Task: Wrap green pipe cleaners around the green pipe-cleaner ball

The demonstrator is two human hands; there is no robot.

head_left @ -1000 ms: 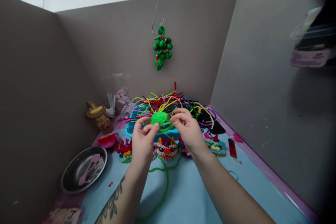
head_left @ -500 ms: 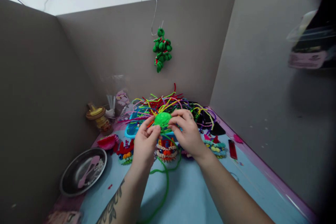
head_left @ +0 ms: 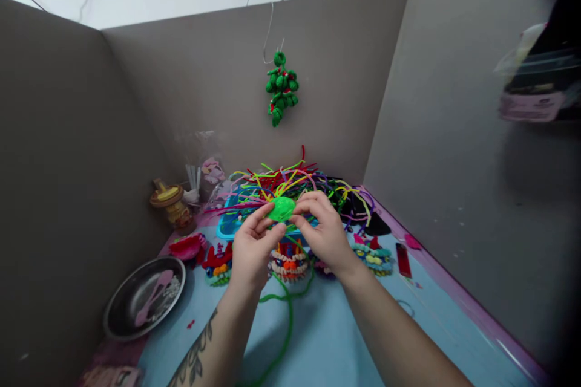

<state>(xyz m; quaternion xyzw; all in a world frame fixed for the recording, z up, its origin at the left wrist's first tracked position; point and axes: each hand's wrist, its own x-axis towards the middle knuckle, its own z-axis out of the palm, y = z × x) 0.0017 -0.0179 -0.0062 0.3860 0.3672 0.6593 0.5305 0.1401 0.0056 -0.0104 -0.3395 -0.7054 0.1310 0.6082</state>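
Yarn piece (head_left: 282, 208), bright green and rounded, is held up above the bench (head_left: 331, 326), in front of the blue tray (head_left: 224, 228). The left hand (head_left: 254, 245) has its grip closed on the left side of this piece, and the right hand (head_left: 324, 233) pinches the opposite edge. Probably it is held from two sides so that it is steady, and raised so that the green strand (head_left: 290, 311) can hang freely down to the bench, where it lies in a loose curve. The view is too small to tell if the piece is knitted or only wound. The blue tray is heaped with coloured fuzzy strips (head_left: 303, 170), which stick out over its rim, perhaps because they are longer than the tray. In the metal bowl (head_left: 117, 314) lie a pink spoon (head_left: 157, 295) and small white pieces (head_left: 170, 294); its wall likely keeps these from scattering.
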